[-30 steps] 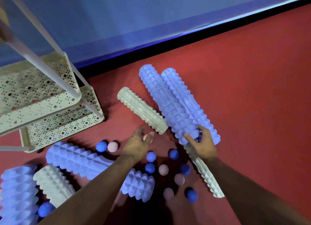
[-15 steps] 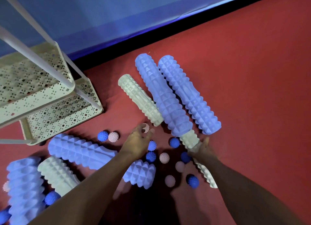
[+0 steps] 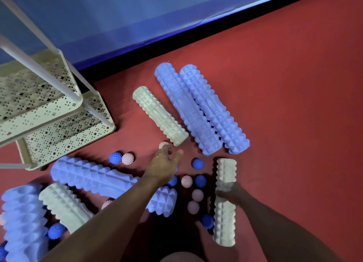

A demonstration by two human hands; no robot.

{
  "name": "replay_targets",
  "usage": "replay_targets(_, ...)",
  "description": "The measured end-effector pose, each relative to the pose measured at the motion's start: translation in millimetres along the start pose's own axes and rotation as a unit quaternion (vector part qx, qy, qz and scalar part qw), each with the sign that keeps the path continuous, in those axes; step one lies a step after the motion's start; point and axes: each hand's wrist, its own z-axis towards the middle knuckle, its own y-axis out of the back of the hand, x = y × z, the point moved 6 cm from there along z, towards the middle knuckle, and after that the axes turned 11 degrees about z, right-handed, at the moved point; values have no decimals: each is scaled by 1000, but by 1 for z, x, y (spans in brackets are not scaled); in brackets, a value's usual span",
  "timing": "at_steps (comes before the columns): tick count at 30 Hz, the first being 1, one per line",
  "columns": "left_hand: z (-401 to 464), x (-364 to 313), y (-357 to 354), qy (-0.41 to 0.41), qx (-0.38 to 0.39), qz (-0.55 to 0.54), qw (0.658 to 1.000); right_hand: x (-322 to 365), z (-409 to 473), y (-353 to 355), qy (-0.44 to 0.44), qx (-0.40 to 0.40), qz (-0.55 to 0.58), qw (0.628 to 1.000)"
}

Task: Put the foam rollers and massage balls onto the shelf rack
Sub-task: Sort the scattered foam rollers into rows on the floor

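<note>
Nearest, on the red floor (image 3: pixel 284 104), the right hand (image 3: pixel 233 193) wraps its fingers around a pale green roller (image 3: pixel 225 203), though blur hides the grip's detail. The left hand (image 3: pixel 163 167) hovers with fingers spread and relaxed over scattered spiky massage balls (image 3: pixel 186 181), holding nothing. Further off lie two lavender rollers (image 3: pixel 200 108) touching side by side. The perforated shelf rack (image 3: pixel 59 112) stands left, against the blue wall (image 3: pixel 137 16).

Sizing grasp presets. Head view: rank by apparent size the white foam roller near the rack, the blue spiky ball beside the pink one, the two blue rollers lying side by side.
1. Two blue foam rollers, alike, unranked.
2. White foam roller.
3. Blue spiky ball.
</note>
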Motion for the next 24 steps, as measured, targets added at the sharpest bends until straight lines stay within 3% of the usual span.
replay_targets(5,-2,-4,8,-2,-1,-8,1000,10,-10,18,-11,-55,-12,998)
replay_targets(7,-4,-2,8,-3,-1,-10,1000,38,-29,34,33,-162,-48,985)
replay_targets(9,-5,-2,10,-7,-5,-5,1000,76,-40,44,136,-264,-52,954)
replay_targets(12,-1,-2,15,-11,-13,1,1000,138,-37,41,228,-252,-48,939)
replay_targets(16,3,2,20,-9,-22,-3,1000,177,-7,29,187,-172,-76,964)
replay_targets(21,8,18,31,-7,-20,2,1000,177,18,31,151,-203,-165,953)
replay_targets(24,14,31,38,-6,-23,9,1000,175,23,29,172,-234,-172,941)
